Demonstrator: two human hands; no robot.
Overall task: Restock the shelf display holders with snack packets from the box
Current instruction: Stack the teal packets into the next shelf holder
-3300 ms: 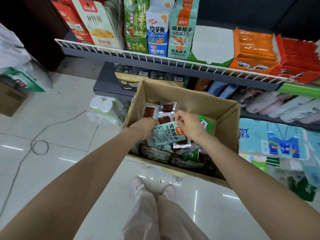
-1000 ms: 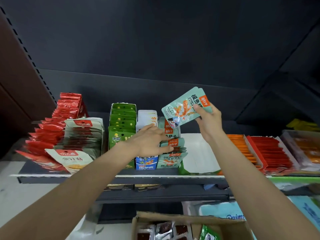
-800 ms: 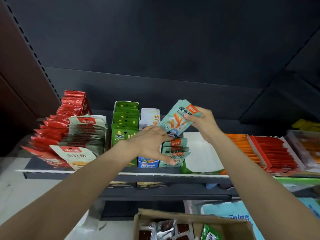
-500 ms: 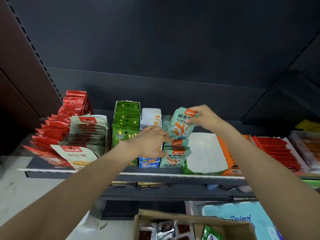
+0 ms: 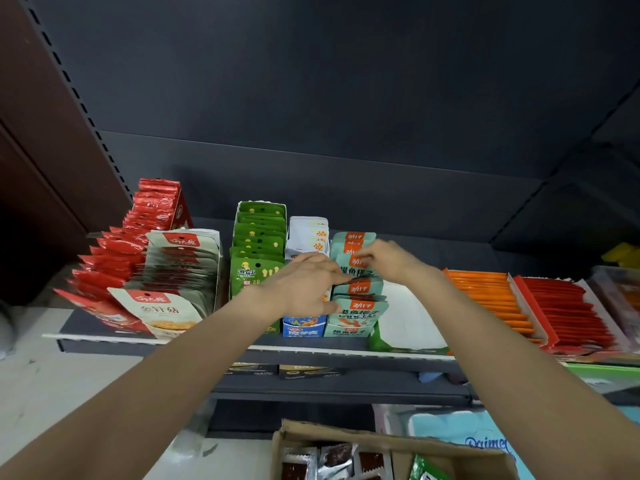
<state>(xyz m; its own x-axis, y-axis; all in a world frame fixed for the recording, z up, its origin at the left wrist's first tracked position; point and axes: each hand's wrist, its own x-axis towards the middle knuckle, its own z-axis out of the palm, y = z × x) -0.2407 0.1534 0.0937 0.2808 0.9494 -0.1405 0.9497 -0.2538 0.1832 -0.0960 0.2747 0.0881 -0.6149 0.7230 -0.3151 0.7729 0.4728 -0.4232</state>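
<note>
On the shelf [image 5: 221,342], mid-row, a teal snack packet [image 5: 358,268] is being seated in the teal display holder [image 5: 349,329]. The packet is pinched at its orange-labelled top edge by the right hand [image 5: 388,259], grip narrow, fingertips closed on the header. The left hand [image 5: 304,285] is laid against the front of the row, fingers straight, pressing the forward packets toward the shelf edge so that a gap is held open behind them; nothing is gripped by it.

The box [image 5: 391,455] of remaining stock sits below on the floor, brown and green packets visible inside. A white, apparently empty holder [image 5: 408,320] stands just right of the teal one.

Judged step: insertion into the middle of the teal row, nearly complete.

Notes for doing it well:
- The gap is best kept open by the left hand until the packet's lower edge is fully down; whether it has bottomed out cannot be told, as the base is hidden.
- The packet should be kept upright and printed face forward, matching its neighbours.
- Sideways pressure should be avoided, since the blue-and-white packets [image 5: 308,237] stand touching on the left.
- Release only once the header sits level with the row.
</note>
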